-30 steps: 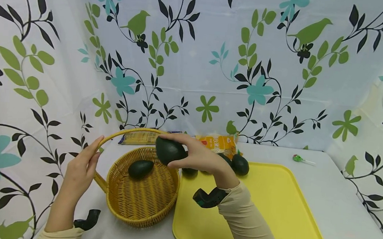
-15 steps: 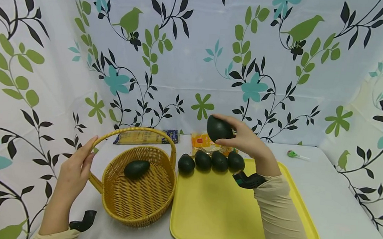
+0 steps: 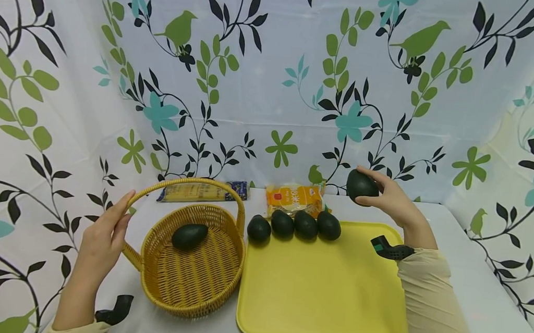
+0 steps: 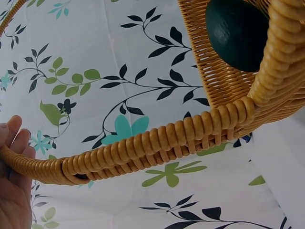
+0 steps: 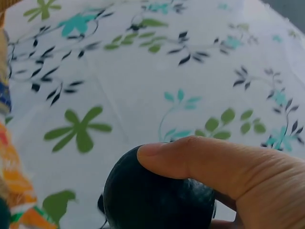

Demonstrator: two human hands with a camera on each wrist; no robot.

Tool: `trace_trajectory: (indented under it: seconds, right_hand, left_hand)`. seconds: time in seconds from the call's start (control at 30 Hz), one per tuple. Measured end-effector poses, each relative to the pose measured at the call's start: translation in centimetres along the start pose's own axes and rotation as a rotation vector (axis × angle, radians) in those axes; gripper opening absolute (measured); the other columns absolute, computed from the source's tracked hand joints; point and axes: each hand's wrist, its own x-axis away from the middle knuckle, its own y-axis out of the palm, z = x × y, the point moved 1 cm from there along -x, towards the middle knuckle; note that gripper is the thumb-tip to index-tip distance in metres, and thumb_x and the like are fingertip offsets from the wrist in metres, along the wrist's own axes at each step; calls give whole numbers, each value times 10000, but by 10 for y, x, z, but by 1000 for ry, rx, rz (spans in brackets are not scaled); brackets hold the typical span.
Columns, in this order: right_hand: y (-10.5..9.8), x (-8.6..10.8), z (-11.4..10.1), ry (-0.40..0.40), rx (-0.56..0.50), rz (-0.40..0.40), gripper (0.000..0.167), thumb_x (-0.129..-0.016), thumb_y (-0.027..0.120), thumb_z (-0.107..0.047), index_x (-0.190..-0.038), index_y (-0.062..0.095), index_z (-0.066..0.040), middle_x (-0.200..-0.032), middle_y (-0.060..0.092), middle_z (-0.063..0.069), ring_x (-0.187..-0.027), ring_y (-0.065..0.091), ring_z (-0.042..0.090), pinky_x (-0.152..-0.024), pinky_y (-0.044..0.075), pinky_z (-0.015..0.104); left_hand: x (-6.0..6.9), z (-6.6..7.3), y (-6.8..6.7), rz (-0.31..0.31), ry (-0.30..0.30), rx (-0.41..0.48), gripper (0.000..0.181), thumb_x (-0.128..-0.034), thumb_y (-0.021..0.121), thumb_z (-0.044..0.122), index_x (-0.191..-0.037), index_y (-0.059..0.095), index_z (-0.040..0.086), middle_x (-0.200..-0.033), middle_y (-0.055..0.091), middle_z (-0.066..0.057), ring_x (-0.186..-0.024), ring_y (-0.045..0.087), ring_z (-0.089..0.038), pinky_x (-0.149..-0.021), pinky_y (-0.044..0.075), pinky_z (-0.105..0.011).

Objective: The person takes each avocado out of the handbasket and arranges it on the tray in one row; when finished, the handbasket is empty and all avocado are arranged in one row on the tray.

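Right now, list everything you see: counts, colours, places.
Table: 1, white, foreground.
Tray: 1, yellow, on the table.
Basket: 1, golden brown, left of tray.
Avocados: 6, dark green; four along tray's far edge, one in basket, one held.
Long packet: 1, yellow and blue, behind basket.
Short packet: 1, orange, behind avocados.
Backdrop: 1, white, leaf-printed, behind everything.
Wrist devices: 2, black, one per wrist.
Sleeves: 2, beige, both forearms.
Left hand: 1, bare, gripping basket handle.
Right hand: 1, bare, holding an avocado.
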Motion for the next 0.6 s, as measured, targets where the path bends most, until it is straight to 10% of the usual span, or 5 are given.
trace_trajectory:
  seconds: [0.6]
  right_hand:
    - [7,-9,78,111,-10,-46,809,-833,700,-161,-1504,248,-164,-1509,242,259,-1218,443,438,-944,460,466]
  left_hand:
    - [0,0,0,9,6,16,552,-886,558,-74,-1378,500,169,-1206,615,-235,-909,557,-331,-864,211,102]
